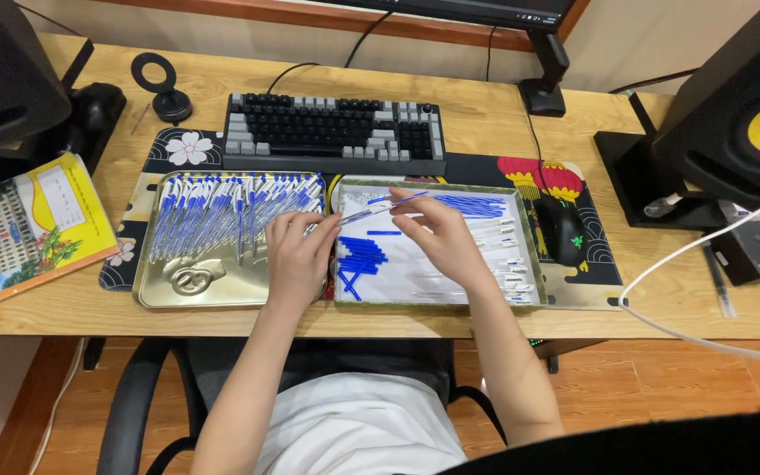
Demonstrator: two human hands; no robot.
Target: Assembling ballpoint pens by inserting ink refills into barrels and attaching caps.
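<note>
Over wooden desk [450, 321], from head view, we are seeing left hand [299, 255] pinching clear pen barrel [364, 211] between fingertips, above gap between two metal trays. Right hand [437, 233] is pinching blue refill [405, 200], touching barrel's end. Left tray [156, 295] is holding rows of assembled blue pens [222, 211]; right tray [534, 255] is holding loose blue caps [361, 257], refills, barrels. Keyboard [336, 132] is lying behind trays.

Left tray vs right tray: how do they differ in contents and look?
The left tray holds a dense row of assembled pens across its top, its bare gold base showing below. The right tray holds loose parts in sorted groups: blue refills, blue caps and white barrels on a white base. Both are shallow rectangular trays, side by side on the desk mat.
</note>
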